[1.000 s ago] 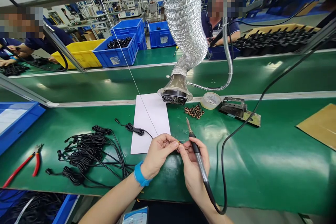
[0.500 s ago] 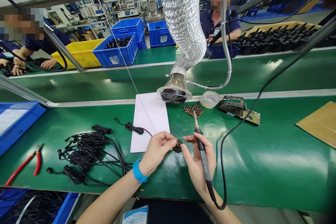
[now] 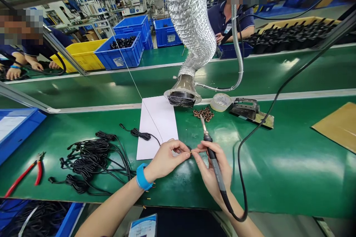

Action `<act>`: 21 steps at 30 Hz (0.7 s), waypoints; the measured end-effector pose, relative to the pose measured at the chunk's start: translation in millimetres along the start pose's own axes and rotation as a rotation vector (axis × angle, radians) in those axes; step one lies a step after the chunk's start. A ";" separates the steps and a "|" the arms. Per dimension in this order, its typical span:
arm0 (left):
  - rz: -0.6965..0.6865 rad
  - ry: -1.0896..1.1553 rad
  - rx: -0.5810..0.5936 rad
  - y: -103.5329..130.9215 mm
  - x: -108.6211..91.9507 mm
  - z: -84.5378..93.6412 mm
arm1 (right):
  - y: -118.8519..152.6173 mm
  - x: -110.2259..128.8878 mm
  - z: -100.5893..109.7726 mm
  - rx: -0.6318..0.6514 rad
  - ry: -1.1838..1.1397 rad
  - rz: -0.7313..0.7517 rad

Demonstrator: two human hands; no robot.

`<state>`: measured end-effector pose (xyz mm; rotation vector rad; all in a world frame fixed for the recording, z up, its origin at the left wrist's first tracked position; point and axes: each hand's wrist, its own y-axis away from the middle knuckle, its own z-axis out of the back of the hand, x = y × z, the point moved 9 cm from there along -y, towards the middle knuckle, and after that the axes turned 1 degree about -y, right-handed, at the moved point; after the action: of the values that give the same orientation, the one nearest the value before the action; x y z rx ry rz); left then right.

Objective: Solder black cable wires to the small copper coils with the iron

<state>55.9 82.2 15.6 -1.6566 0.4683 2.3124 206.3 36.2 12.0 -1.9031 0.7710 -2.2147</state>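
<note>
The right hand (image 3: 210, 175), holding a soldering iron (image 3: 216, 167), moved nearer the left hand (image 3: 165, 161). Their fingers pinch a thin wire (image 3: 190, 152), likely light and bendy; hold its end.

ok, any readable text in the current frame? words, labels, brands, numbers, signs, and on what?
None clear enough to quote.
Soldering iron handle: pale lettering, too blurred.
Wearer's badge, bottom edge: print too small.
Front label on the blue bin of black parts: too small.
Rear label on another blue bin: too small.
White sheet, far left: any print unreadable.
Co-worker's badge: too small.
</note>
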 end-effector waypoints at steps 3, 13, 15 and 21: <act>0.036 0.025 0.077 -1.5 2.5 -6.2 | 0.0 1.9 1.0 0.037 0.051 0.037; 0.178 0.196 0.113 -2.9 26.8 -18.8 | 6.7 11.4 -6.9 0.091 0.172 0.209; 0.167 0.214 0.081 -3.2 32.2 -19.4 | 10.6 8.7 -11.1 0.096 0.187 0.222; 0.151 0.167 -0.039 -10.7 50.8 -10.4 | 15.7 -5.0 -8.2 0.041 0.227 0.214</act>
<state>53.0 88.9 -36.9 -1.9036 0.6055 2.3101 195.8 27.2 -0.1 -1.4893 0.9060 -2.3135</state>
